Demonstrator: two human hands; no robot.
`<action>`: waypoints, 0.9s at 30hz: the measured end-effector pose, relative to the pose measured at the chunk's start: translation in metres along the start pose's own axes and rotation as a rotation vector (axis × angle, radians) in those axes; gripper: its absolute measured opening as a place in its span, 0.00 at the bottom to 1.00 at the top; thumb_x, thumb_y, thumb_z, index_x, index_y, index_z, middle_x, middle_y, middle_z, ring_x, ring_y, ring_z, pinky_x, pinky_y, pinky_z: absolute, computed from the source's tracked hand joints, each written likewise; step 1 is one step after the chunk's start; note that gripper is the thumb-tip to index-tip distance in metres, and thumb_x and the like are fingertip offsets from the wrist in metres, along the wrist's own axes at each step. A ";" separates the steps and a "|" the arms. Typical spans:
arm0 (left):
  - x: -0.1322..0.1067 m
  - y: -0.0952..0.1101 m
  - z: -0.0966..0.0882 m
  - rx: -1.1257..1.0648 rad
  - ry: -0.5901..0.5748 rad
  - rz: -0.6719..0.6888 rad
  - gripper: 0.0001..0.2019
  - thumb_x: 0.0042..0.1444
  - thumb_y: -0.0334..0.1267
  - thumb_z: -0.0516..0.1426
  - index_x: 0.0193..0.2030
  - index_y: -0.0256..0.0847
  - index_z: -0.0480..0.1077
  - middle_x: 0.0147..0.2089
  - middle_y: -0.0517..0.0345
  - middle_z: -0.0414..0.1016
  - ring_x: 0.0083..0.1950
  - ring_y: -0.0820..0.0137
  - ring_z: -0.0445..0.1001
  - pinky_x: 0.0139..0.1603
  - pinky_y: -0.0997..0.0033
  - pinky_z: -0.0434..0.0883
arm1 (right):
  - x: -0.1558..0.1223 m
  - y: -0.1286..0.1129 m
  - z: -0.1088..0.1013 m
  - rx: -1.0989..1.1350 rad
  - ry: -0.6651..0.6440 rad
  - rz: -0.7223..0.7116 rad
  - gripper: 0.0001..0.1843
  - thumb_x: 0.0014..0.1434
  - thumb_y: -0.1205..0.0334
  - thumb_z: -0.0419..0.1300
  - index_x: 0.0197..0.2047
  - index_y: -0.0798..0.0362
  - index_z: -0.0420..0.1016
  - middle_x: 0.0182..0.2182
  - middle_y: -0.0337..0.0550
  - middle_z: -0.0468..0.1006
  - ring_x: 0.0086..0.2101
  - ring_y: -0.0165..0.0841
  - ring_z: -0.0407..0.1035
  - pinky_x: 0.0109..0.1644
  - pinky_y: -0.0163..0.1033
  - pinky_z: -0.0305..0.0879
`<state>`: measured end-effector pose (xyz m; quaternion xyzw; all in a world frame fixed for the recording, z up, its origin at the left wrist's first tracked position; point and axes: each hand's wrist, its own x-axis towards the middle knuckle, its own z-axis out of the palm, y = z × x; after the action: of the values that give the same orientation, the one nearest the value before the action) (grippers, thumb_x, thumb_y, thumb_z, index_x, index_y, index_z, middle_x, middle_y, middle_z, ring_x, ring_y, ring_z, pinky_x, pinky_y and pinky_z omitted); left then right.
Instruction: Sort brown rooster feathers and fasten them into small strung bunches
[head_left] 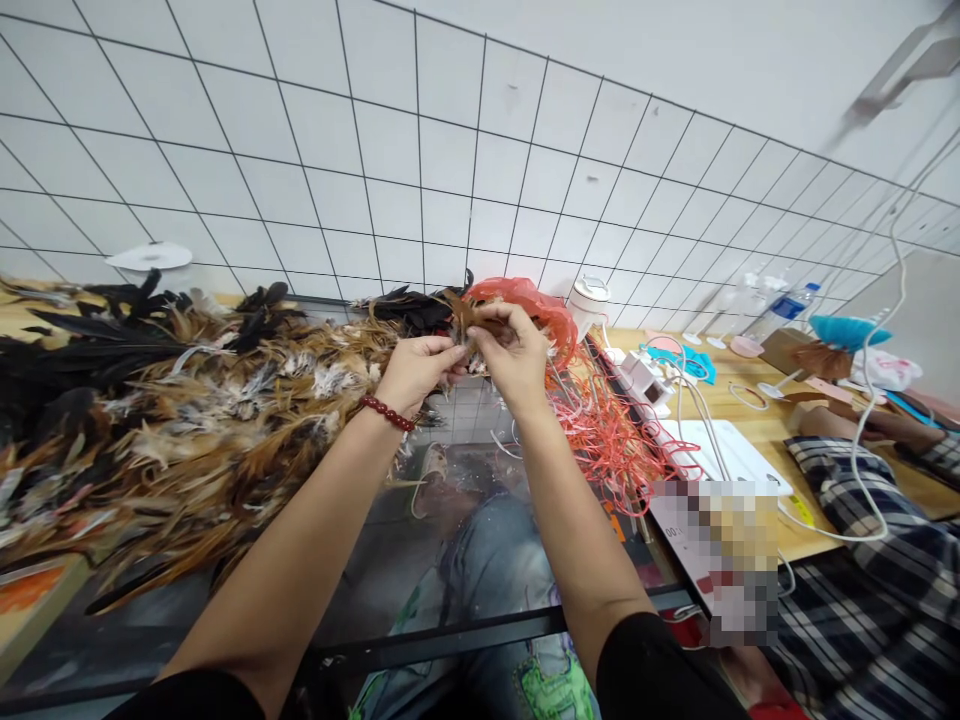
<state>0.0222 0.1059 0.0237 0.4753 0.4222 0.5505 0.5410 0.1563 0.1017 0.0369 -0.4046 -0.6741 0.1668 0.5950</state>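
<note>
Both my hands meet above the glass tabletop (375,585). Thumb and fingers of my right hand (517,355) pinch a small brown feather (474,312), which fans upward. Close beside it, my left hand (424,372) has its thumb and fingertips pressed together at the feather's lower end. A dark red bead bracelet (386,411) circles my left wrist. To the left spreads a large heap of brown, white and black feathers (247,430). Black feathers (409,308) and a red plastic bag (517,295) lie just behind my hands.
Tangled red-pink strips (607,440) lie right of my hands. Beyond them are a white lidded cup (589,300), a white power strip (731,455) with cables, and a water bottle (787,305). A co-worker's plaid sleeve (855,490) is at right. A wire grid (420,170) stands behind.
</note>
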 end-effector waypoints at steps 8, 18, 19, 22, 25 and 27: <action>0.011 -0.010 -0.014 0.237 0.298 0.730 0.04 0.50 0.30 0.62 0.27 0.40 0.78 0.31 0.57 0.77 0.35 0.72 0.75 0.40 0.74 0.72 | 0.009 0.015 0.002 0.270 0.163 0.154 0.18 0.65 0.61 0.49 0.58 0.48 0.64 0.50 0.48 0.73 0.37 0.28 0.73 0.44 0.37 0.72; 0.007 0.017 -0.007 -0.363 0.361 0.370 0.06 0.49 0.35 0.66 0.27 0.36 0.75 0.23 0.61 0.72 0.24 0.79 0.70 0.27 0.80 0.70 | -0.010 0.013 0.006 -0.747 -0.843 0.102 0.10 0.53 0.66 0.62 0.40 0.51 0.79 0.40 0.47 0.82 0.44 0.40 0.74 0.46 0.40 0.67; 0.007 0.021 -0.008 -0.430 0.345 0.322 0.06 0.49 0.34 0.66 0.27 0.35 0.74 0.23 0.62 0.72 0.24 0.80 0.70 0.27 0.81 0.70 | -0.013 0.014 0.011 -0.815 -0.908 0.107 0.11 0.53 0.66 0.61 0.41 0.51 0.80 0.42 0.48 0.82 0.46 0.41 0.74 0.46 0.40 0.67; 0.006 0.030 -0.012 -0.572 0.325 0.232 0.06 0.52 0.29 0.65 0.27 0.34 0.73 0.24 0.62 0.72 0.25 0.81 0.72 0.28 0.83 0.70 | -0.022 0.017 0.029 -0.854 -0.971 0.078 0.14 0.56 0.64 0.59 0.46 0.50 0.80 0.45 0.50 0.82 0.47 0.42 0.75 0.45 0.40 0.68; 0.004 0.035 -0.013 -0.636 0.318 0.174 0.06 0.54 0.26 0.63 0.27 0.34 0.73 0.24 0.62 0.72 0.26 0.81 0.72 0.29 0.85 0.71 | -0.030 0.016 0.043 -0.862 -1.020 0.065 0.14 0.57 0.65 0.57 0.45 0.50 0.80 0.45 0.52 0.82 0.46 0.42 0.76 0.44 0.39 0.68; 0.004 0.035 -0.013 -0.656 0.312 0.149 0.07 0.55 0.26 0.62 0.27 0.34 0.72 0.24 0.62 0.72 0.26 0.82 0.72 0.29 0.85 0.71 | -0.036 0.015 0.049 -0.888 -1.039 0.067 0.15 0.57 0.66 0.57 0.45 0.51 0.80 0.45 0.53 0.81 0.46 0.43 0.76 0.43 0.39 0.69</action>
<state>0.0026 0.1082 0.0561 0.2164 0.2650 0.7602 0.5523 0.1140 0.0967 -0.0091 -0.4984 -0.8638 0.0656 -0.0336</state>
